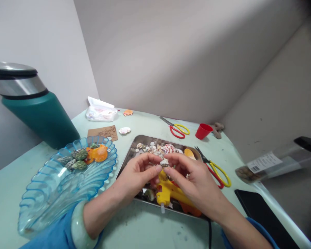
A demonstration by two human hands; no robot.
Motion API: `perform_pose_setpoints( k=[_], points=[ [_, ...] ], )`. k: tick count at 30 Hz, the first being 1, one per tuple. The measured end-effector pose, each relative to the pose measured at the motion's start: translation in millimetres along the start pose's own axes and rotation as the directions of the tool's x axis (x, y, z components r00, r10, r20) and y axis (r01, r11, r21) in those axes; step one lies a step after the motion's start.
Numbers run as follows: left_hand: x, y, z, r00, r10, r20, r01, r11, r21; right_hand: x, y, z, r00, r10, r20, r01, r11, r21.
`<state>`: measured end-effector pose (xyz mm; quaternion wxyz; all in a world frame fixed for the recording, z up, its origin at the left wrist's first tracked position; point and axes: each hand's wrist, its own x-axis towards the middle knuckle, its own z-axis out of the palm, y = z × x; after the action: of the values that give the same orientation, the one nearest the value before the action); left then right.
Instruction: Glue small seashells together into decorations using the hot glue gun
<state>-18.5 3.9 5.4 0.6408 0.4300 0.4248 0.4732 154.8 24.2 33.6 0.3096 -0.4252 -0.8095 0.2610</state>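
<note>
Both my hands meet over a metal tray (126, 157) filled with several small seashells. My left hand (137, 173) and my right hand (194, 180) pinch one small pale shell (164, 162) between their fingertips. Beneath them in the tray lies a yellow glue gun (168, 192) with its nozzle toward me. A blue shell-shaped glass dish (54, 186) stands at the left, holding green and orange shells (86, 155).
A teal flask (33, 107) stands far left. Two pairs of scissors (178, 129) (217, 171), a red cup (203, 131), a tissue pack (101, 112), a brown card (103, 132), loose shells, a clear tube (269, 164) and a black phone (264, 218) lie around the tray.
</note>
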Motion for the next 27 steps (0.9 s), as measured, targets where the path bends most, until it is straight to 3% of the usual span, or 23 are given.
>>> perform_pose_setpoints(
  k=[27],
  points=[
    [-0.7, 1.9, 1.9, 1.000, -0.011, 0.016, 0.011, 1.000, 0.021, -2.4, -2.4, 2.2, 0.994, 0.070, 0.079, -0.075, 0.995, 0.067]
  ],
)
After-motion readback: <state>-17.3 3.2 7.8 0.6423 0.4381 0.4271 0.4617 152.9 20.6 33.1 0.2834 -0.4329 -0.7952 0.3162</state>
